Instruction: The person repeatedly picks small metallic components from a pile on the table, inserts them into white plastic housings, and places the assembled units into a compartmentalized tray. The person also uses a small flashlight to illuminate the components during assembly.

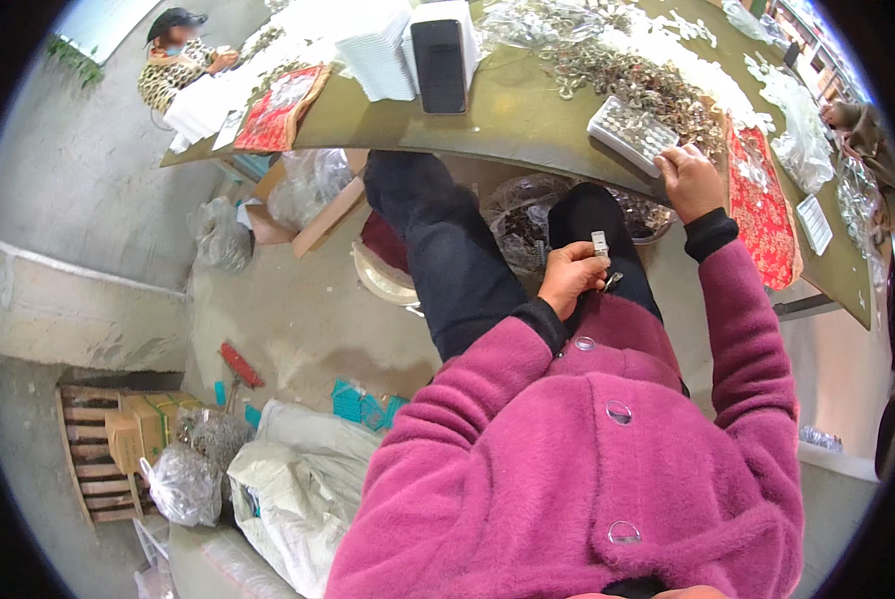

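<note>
My left hand (570, 278) is closed above my thigh, pinching a small silver metal piece (599, 243) that sticks up past the fingertips. A second small shiny bit (614, 282) shows just below those fingers. At the table's near edge, my right hand (693, 182) has its fingers bent together against the near right corner of a white tray (604, 133). Rows of small pale parts fill this tray. Whether the right fingertips pinch a part or only the tray's rim is hidden. Behind the tray spreads a heap of small metal parts (657, 85).
A phone (440, 66) leans upright against stacked white trays (375, 50). Red patterned cloths (767, 215) lie at both sides of the olive table (527, 125). Another person (173, 60) sits at the far left. Below are a bucket (382, 280), bags and boxes.
</note>
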Available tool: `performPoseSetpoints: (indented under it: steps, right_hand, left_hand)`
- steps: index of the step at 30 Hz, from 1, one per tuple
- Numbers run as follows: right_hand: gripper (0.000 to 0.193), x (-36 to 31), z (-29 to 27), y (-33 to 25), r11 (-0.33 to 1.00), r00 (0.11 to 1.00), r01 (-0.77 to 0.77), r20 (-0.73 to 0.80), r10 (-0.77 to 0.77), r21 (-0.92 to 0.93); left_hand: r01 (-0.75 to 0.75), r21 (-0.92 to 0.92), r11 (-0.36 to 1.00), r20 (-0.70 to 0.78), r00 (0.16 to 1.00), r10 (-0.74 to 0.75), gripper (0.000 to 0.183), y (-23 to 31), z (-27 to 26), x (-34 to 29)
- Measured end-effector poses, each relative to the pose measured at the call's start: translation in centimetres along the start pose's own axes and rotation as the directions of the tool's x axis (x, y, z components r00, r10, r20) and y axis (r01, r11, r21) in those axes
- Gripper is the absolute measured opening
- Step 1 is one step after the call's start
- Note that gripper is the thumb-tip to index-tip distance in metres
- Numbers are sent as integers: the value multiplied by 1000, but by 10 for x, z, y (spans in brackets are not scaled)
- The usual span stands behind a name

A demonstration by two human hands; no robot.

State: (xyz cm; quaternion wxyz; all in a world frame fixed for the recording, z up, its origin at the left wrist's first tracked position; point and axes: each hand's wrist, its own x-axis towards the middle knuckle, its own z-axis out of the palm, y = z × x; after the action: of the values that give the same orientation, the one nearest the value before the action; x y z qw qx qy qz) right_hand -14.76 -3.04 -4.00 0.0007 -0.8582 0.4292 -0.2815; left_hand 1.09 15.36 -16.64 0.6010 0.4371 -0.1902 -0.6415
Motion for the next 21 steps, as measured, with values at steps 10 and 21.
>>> performPoseSetpoints:
  steps: [10, 21]
  right_hand:
    - [17, -7, -20, -18, 978, 999, 33, -31, -28, 207]
    - [17, -63, -59, -67, 717, 943, 330, -238, -231, 614]
  left_hand:
    - [-22, -88, 996, 48, 998, 27, 22, 49, 16, -20]
    - [-143, -44, 989, 223, 963, 149, 23, 107, 65, -32]
